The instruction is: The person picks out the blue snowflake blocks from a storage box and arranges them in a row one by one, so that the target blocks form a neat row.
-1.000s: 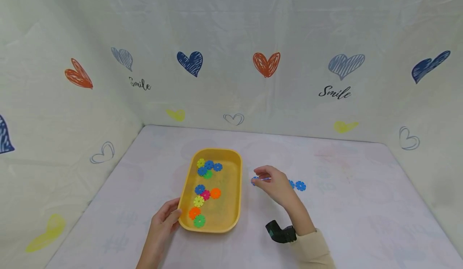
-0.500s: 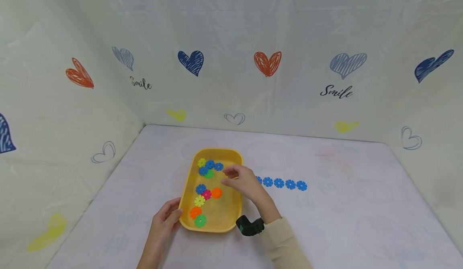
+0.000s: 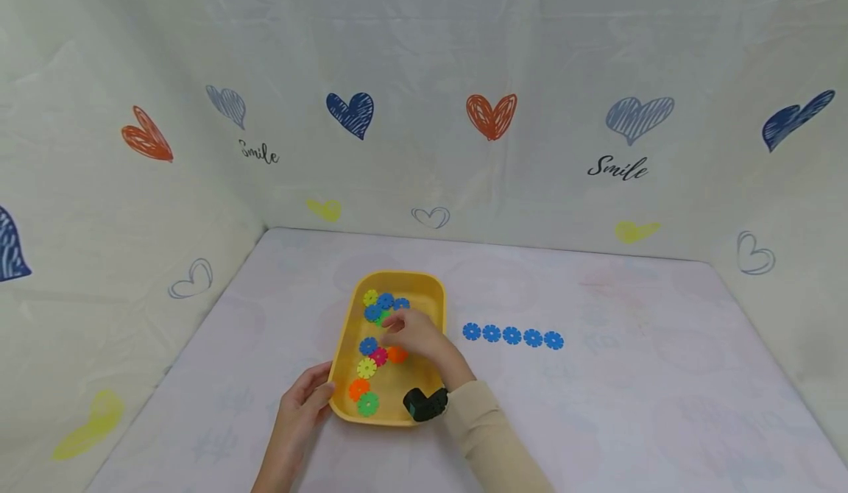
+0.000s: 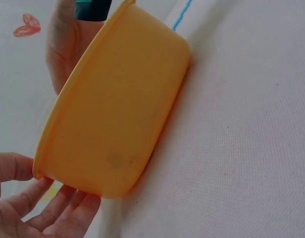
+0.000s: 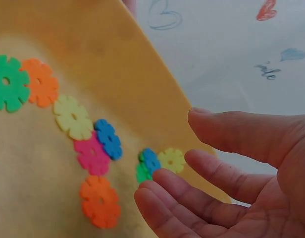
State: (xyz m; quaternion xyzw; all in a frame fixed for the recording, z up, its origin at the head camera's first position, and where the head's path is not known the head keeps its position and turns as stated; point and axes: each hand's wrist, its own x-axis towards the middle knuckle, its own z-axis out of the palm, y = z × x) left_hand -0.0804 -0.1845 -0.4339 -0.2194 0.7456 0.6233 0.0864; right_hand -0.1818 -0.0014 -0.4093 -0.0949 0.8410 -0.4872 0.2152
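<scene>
Holds yellow tray (image 3: 397, 394) at rim with left grip (image 3: 301, 405); hovers over notched discs (image 3: 378, 357) inside with right grip (image 3: 417, 332), loose, holding nothing. Judged light, stiff, perhaps slick given blur; best pinched by edges.

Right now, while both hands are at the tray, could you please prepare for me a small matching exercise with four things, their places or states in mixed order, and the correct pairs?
Things:
1. Left hand
2. Right hand
3. Row of blue pieces
4. Pink piece

Places or states:
A. On the table, to the right of the yellow tray
B. Lying inside the yellow tray
C. Over the yellow tray, with nothing between its fingers
D. Holding the yellow tray at its near left corner

Correct pairs: 1-D, 2-C, 3-A, 4-B
</scene>
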